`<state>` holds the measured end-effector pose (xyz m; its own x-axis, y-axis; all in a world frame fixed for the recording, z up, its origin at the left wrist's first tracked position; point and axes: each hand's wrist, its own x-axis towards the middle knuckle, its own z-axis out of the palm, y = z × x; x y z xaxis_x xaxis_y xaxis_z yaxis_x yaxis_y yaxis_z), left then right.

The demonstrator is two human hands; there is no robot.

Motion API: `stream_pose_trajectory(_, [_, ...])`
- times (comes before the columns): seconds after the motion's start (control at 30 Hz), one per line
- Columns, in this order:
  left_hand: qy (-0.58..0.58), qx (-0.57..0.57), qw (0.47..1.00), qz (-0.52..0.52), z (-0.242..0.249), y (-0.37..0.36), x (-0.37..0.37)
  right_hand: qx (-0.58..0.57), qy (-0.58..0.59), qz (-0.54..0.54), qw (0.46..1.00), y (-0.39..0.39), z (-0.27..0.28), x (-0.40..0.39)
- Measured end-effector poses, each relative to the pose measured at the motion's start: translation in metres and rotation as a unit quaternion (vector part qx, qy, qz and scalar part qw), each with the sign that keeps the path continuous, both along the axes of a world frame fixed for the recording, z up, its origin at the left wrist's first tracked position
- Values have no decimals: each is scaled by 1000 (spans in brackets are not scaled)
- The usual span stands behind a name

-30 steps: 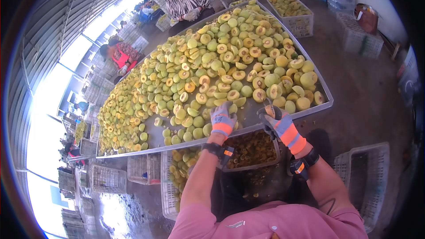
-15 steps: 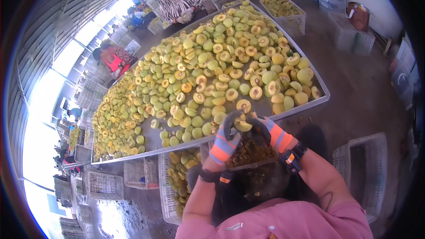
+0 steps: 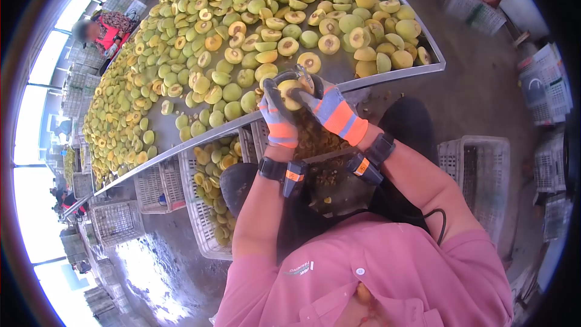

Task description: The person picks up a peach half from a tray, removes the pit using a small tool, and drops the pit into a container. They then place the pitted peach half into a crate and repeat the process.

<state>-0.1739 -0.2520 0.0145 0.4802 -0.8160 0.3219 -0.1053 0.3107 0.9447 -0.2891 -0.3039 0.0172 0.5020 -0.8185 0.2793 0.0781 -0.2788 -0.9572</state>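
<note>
My left hand (image 3: 278,112) and my right hand (image 3: 331,109), both in grey gloves with orange bands, meet at the near edge of the metal table. Between them is a yellow-green stone fruit (image 3: 287,89). The left fingers curl around its far side, while the right thumb lies across it. The right fingers bend over at the top, near a small shiny or brownish bit that I cannot make out. Just beyond the hands, a fruit half (image 3: 309,62) lies cut side up. A large heap of halved fruit (image 3: 242,42) covers much of the table.
The table's raised metal rim (image 3: 393,76) runs in front of me. Below it stand a crate of fruit halves (image 3: 203,221) and a container of brown scraps (image 3: 321,139). An open plastic crate (image 3: 493,194) is at right. Another person (image 3: 112,30) works at far left.
My view has tilted down and shifted, so the table sits higher in the picture. Both hands remain together at the fruit; the right thumb now lies across it.
</note>
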Motion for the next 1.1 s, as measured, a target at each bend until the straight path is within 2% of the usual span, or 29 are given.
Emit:
stream_pose_trajectory(0.03, [-141,-25,989,47,2,-2,1,20,-43,0,999,0,2,1])
stream_pose_trajectory(0.1, [-175,-44,983,37,12,0,3,192,-74,61,977,0,7,-2])
stream_pose_trajectory(0.13, [-116,-21,993,28,14,2,3,276,-89,92,953,1,11,-3])
stream_pose_trajectory(0.17, [-10,-4,1000,16,19,5,3,289,-61,99,950,2,15,-7])
stream_pose_trajectory(0.23, [199,27,980,-11,33,9,0,310,-7,111,944,4,35,-17])
stream_pose_trajectory(0.27, [49,37,998,11,36,11,-1,320,12,121,940,3,41,-20])
stream_pose_trajectory(0.37, [179,63,981,-43,44,14,0,334,35,155,929,2,44,-25])
stream_pose_trajectory(0.47, [202,60,973,-93,36,14,6,367,-13,172,914,5,40,-25])
stream_pose_trajectory(0.53, [214,22,975,-53,36,12,-3,447,-51,140,882,10,50,-22])
stream_pose_trajectory(0.57, [220,3,975,-34,36,11,-8,429,-48,135,892,10,41,-18])
stream_pose_trajectory(0.6, [169,-9,985,-25,33,9,-10,410,-44,130,902,10,36,-12])
stream_pose_trajectory(0.67, [-42,-20,998,41,28,11,-9,407,-19,96,908,13,29,-10])
stream_pose_trajectory(0.7, [-187,-8,979,82,25,12,-5,422,2,70,904,22,52,-9])
stream_pose_trajectory(0.73, [-322,-1,937,139,23,14,-2,437,22,45,898,28,65,-8])
stream_pose_trajectory(0.8, [-38,4,996,80,21,16,3,249,35,48,967,15,11,4])
stream_pose_trajectory(0.83, [107,7,993,47,22,16,4,150,42,47,987,10,-8,7])
stream_pose_trajectory(0.87, [165,-2,985,56,15,14,9,133,75,55,987,8,-8,4])
stream_pose_trajectory(0.93, [43,-5,997,66,16,17,12,96,144,72,982,6,8,-2])
stream_pose_trajectory(0.97, [-19,-7,997,71,17,18,13,179,123,83,973,9,20,-5])
stream_pose_trajectory(1.03, [-36,6,997,68,25,20,1,342,76,102,931,21,55,-11])
stream_pose_trajectory(1.07, [-45,13,997,64,28,20,-3,358,42,101,927,20,47,-9])
stream_pose_trajectory(1.1, [-102,2,993,60,27,19,-2,373,9,99,922,17,40,-5])
